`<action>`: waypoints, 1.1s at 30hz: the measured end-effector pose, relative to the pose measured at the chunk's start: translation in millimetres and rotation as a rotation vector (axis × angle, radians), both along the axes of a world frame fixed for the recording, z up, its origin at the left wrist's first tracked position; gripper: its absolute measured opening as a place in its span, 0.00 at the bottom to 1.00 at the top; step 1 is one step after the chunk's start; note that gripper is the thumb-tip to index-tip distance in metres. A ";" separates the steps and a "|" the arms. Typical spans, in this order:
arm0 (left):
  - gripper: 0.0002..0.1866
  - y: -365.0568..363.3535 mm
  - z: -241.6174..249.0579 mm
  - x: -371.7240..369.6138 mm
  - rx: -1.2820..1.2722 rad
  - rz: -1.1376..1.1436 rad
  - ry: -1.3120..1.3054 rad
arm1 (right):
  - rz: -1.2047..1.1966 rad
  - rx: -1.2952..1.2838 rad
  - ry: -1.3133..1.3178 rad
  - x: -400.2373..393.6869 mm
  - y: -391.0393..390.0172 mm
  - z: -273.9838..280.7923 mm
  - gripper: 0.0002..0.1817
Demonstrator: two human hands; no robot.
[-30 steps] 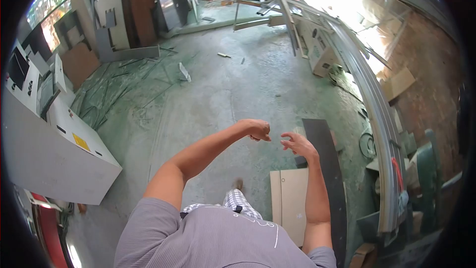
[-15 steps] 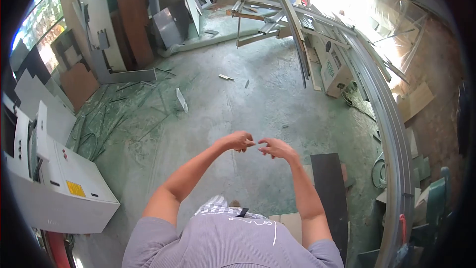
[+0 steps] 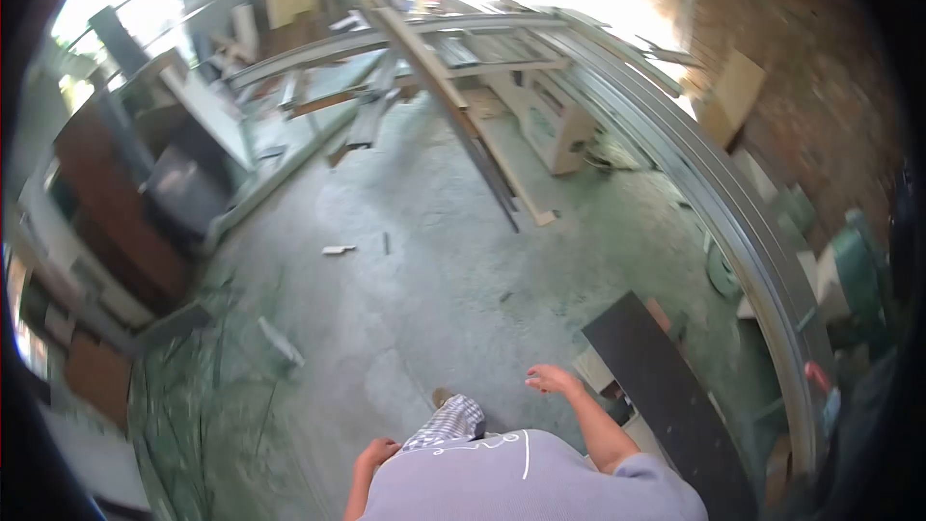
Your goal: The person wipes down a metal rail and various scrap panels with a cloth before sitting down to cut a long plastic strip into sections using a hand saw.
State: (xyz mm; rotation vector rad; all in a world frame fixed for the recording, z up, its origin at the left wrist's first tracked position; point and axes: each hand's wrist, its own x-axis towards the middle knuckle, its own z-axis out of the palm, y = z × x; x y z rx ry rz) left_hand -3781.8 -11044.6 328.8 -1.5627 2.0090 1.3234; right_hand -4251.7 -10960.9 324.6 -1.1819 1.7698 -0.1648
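Observation:
My left hand hangs low beside my left hip, close to the checked cloth at my waist. Its fingers look loose, though blurred, and I see nothing held. Out in front on the right, my right hand is open, fingers loosely stretched to the left and nothing in them. A long dark board lies to the right of that hand, apart from it, with paler pieces under its near-left edge. The tip of one shoe shows beyond the cloth.
Long metal profiles run down the right side. Boards and bars jut out from a rack ahead, near a white carton. Offcuts and a small pale piece lie on the floor. Panels lean at left.
My hands, close together in front of me before, have parted; the left dropped to my side and the right lowered. My view has swung right, and the white cabinet at left has mostly gone out of sight.

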 end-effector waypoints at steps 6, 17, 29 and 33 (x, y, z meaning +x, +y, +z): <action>0.30 -293.7 53.6 -80.5 -0.192 -0.027 -0.046 | -0.709 0.173 -0.355 -28.0 -20.0 -76.3 0.19; 0.41 -772.7 210.1 -306.8 -0.817 -0.179 0.248 | -0.464 0.425 -0.217 -43.3 -153.5 -201.7 0.16; 0.25 -1038.3 134.5 -491.0 -0.858 0.054 -0.097 | -0.407 -0.019 -0.513 -205.4 -611.2 -164.0 0.11; 0.14 -1073.6 96.8 -457.3 -0.827 0.082 0.177 | -0.645 0.110 -0.548 -202.0 -700.1 -92.7 0.17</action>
